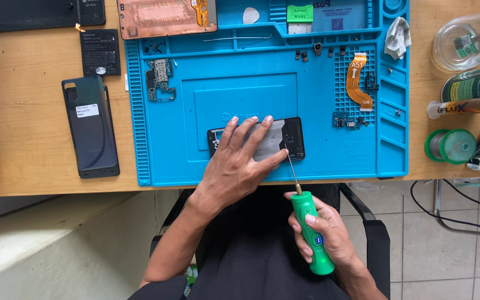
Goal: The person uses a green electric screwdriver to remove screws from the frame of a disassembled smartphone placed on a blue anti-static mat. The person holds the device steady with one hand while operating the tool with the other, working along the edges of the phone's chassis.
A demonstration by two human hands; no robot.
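Head view: hands at work over a blue repair mat (329, 161) on a wooden bench (29, 139).
Left hand: your left hand (240, 161) lies flat, fingers spread, pressing down on the opened phone (293, 136); it grasps nothing, only pins the phone.
Right hand: your right hand (323, 230) is clenched round the green screwdriver (311, 230), near the bench's near edge.
Screwdriver tip: the thin shaft slants far and left, its tip meeting the phone's near right edge, just beside your left thumb.
Phone: black frame lying lengthwise near the middle of the mat, toward its near edge, mostly covered by your left hand.
Mat, far side: a copper-coloured plate (165, 16), a small circuit board (159, 80), an orange flex cable (356, 80) and a crumpled white wipe (398, 36).
Bench, left: a dark back cover (91, 130) with a white sticker, and a black battery (100, 51) farther off.
Bench, right: a solder spool (451, 145), a flux syringe (462, 107) and a clear glass bottle (465, 39), well apart from both hands.
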